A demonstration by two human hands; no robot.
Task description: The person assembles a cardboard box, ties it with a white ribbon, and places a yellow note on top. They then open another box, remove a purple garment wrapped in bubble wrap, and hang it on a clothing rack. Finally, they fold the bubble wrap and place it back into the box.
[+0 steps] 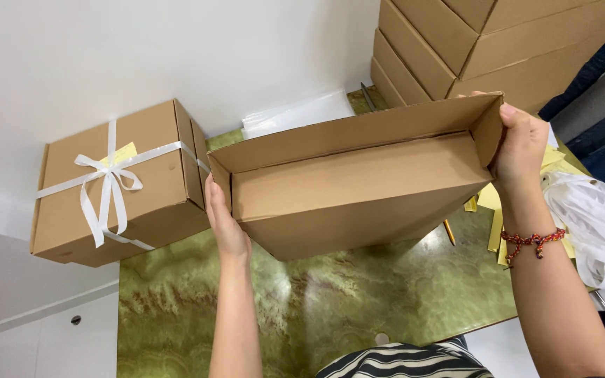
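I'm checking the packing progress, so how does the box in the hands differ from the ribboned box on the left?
The held cardboard box has no ribbon; the ribboned box is tied with a white bow. The held cardboard box is lifted and tilted between the left hand and right hand; the ribboned box rests on the green marbled table. Only the ribboned box carries a yellow tag. Both are plain brown cardboard.

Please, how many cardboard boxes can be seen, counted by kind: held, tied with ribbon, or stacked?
Held box, between left hand and right hand: 1
Ribboned box: 1
Stacked boxes, at least partly visible: 5
Total: 7
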